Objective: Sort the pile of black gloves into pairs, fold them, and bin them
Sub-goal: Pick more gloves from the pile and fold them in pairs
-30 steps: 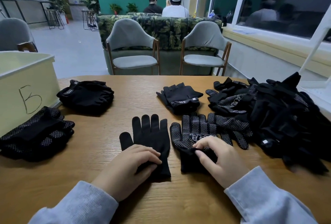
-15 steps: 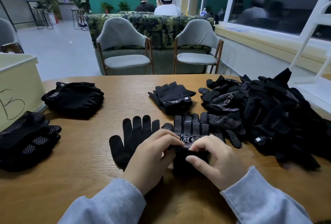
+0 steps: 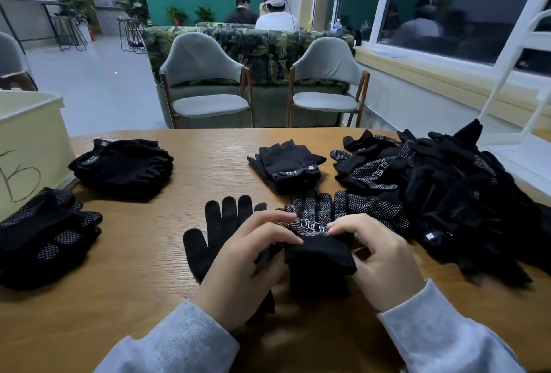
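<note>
A dotted black glove (image 3: 313,217) with white lettering lies in front of me, its cuff lifted off the table. My left hand (image 3: 253,256) and my right hand (image 3: 375,256) both pinch that cuff from either side. A plain black glove (image 3: 220,223) lies flat just to the left, partly under my left hand. The unsorted pile of black gloves (image 3: 447,193) spreads over the right of the table. A folded pair with a strap label (image 3: 287,168) sits behind the dotted glove.
A pale bin marked B (image 3: 26,146) stands at the left edge. Beside it lie a folded fingerless stack (image 3: 122,164) and a dotted stack (image 3: 44,232). Two grey chairs (image 3: 205,80) stand beyond the wooden table (image 3: 119,253). People sit far behind.
My left hand left the plain glove and moved right to the dotted glove's cuff. Both hands now hold that cuff, raised off the table.
</note>
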Motion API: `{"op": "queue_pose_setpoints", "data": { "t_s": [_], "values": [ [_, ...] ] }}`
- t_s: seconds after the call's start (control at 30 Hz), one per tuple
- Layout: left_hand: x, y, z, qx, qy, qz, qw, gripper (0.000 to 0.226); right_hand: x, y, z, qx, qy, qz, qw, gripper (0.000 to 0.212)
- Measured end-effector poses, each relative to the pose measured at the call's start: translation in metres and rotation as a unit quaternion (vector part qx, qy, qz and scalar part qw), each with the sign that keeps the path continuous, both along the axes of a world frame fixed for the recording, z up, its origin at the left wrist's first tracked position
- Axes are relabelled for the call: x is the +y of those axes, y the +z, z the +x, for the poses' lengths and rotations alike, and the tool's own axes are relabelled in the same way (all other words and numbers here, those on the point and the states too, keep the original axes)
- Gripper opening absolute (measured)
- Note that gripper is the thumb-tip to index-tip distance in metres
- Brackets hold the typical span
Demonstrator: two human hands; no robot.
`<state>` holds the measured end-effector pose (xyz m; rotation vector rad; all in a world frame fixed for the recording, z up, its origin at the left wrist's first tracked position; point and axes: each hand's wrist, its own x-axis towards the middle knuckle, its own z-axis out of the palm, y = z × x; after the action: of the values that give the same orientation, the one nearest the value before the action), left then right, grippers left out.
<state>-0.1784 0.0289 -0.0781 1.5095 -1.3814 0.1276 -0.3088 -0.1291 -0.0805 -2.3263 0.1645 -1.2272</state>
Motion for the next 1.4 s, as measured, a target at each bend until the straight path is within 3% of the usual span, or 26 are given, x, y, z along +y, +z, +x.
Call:
{"op": "queue_pose_setpoints", "data": {
  "t_s": [0.17, 0.5, 0.67, 0.9, 1.03, 1.17, 1.4],
  "values": [
    [0.009, 0.006, 0.004, -0.010, -0.003, -0.006, 1.000, 0.023, 0.002, 0.012, 0.005, 0.012, 0.036, -0.002, 0.999, 0.018],
    [0.030, 0.007, 0.027, 0.028, 0.007, 0.032, 0.999, 0.011, 0.003, 0.030, 0.046, 0.126, 0.092, -0.050, 0.987, 0.031],
    [0.035, 0.017, 0.039, -0.040, 0.033, 0.020, 0.998, 0.009, 0.006, 0.038, 0.073, 0.160, 0.122, -0.055, 0.978, 0.053],
    [0.043, 0.018, 0.067, -0.155, 0.088, 0.026, 0.984, 0.022, 0.009, 0.034, 0.110, 0.121, 0.184, -0.049, 0.974, 0.029],
    [0.049, 0.006, 0.072, -0.105, 0.100, 0.054, 0.988, 0.025, 0.011, 0.019, 0.118, 0.192, 0.186, -0.048, 0.962, 0.034],
    [0.056, -0.003, 0.070, -0.076, 0.074, 0.079, 0.991, 0.013, 0.013, 0.017, 0.110, 0.274, 0.190, -0.045, 0.942, 0.031],
    [0.068, -0.011, 0.057, -0.057, 0.065, 0.097, 0.992, 0.013, 0.018, 0.021, 0.089, 0.322, 0.185, -0.054, 0.927, 0.024]
  ]
}}
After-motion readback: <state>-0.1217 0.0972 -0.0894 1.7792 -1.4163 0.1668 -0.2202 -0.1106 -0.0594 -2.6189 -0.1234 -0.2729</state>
